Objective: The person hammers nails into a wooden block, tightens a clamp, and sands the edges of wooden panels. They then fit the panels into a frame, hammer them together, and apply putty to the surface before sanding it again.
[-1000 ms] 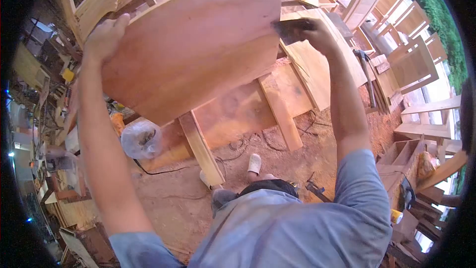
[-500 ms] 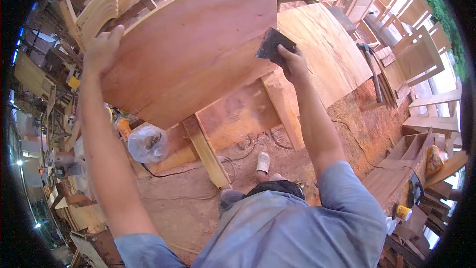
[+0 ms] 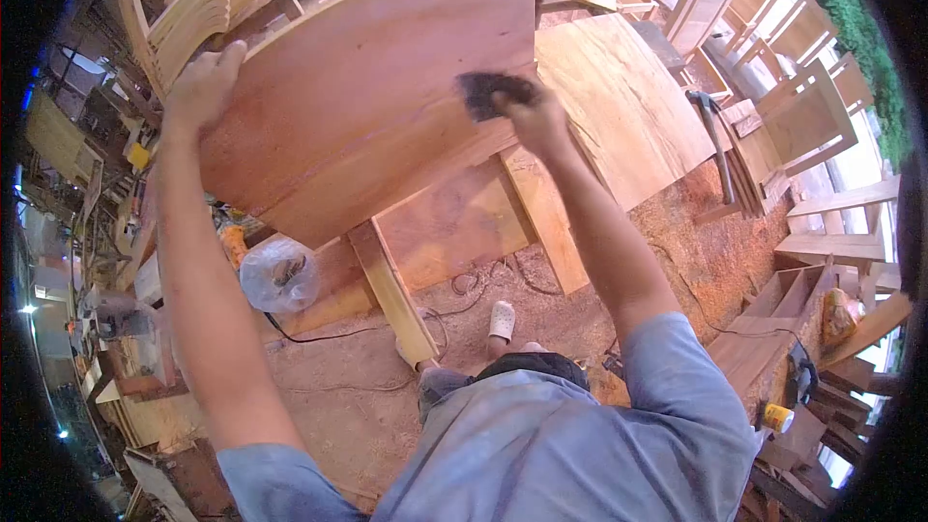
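A reddish wooden panel (image 3: 367,77), gripped by left hand (image 3: 204,85), was seemingly rubbed with a flat black pad (image 3: 480,97) pinched by right hand (image 3: 535,118), even pressure being needed next.

From my remote seat I count two bare hands, one left hand (image 3: 205,87) and one right hand (image 3: 535,121), and two blue sleeves (image 3: 677,353). I make it one dark pad (image 3: 483,97), one large wooden panel (image 3: 387,87), two wooden beams (image 3: 394,295), one clear plastic bag (image 3: 278,274), one pale board (image 3: 628,101), one hammer (image 3: 715,140), one yellow container (image 3: 776,417) and one plainly visible shoe (image 3: 502,319); the wooden frames (image 3: 793,126) number more than three, overlapping too much for me to count exactly
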Motion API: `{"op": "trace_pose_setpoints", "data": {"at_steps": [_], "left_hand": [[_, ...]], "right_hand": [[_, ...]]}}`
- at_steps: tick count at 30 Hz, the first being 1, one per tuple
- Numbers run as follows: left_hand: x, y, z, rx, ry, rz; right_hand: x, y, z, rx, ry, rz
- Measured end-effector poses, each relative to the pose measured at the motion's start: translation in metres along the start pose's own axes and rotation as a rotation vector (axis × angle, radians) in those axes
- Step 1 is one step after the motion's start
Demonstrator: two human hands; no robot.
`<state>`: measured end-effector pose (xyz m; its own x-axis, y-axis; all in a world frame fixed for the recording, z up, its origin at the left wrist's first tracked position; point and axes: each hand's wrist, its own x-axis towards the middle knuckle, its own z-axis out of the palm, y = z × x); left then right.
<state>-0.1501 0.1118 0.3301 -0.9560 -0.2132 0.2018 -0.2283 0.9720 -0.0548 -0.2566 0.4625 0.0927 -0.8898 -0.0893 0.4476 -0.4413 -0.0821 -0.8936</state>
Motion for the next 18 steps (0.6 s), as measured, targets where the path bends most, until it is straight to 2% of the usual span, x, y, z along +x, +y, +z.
{"op": "trace_pose_setpoints", "data": {"at_steps": [2,3,6,8,12,14,18], "left_hand": [[0.007,-0.005,-0.001,-0.089,-0.046,-0.035],[0.009,-0.008,0.000,-0.173,-0.103,-0.070],[0.008,-0.008,0.009,-0.131,0.035,-0.048],[0.002,0.001,0.006,-0.162,0.043,-0.082],[0.014,-0.008,0.014,-0.182,0.004,-0.107],[0.013,-0.007,0.013,-0.163,0.000,-0.104],[0.015,-0.006,0.014,-0.170,-0.010,-0.068]], "right_hand": [[-0.009,-0.030,0.019,-0.220,-0.103,-0.039],[-0.012,-0.031,0.025,-0.222,-0.112,-0.048],[-0.021,-0.036,0.041,-0.212,-0.101,0.000],[-0.029,-0.043,0.052,-0.208,-0.050,0.069],[-0.045,-0.032,0.084,-0.182,-0.051,0.047],[-0.052,-0.045,0.095,-0.221,-0.048,0.189],[-0.063,-0.026,0.109,-0.167,-0.090,0.114]]}}
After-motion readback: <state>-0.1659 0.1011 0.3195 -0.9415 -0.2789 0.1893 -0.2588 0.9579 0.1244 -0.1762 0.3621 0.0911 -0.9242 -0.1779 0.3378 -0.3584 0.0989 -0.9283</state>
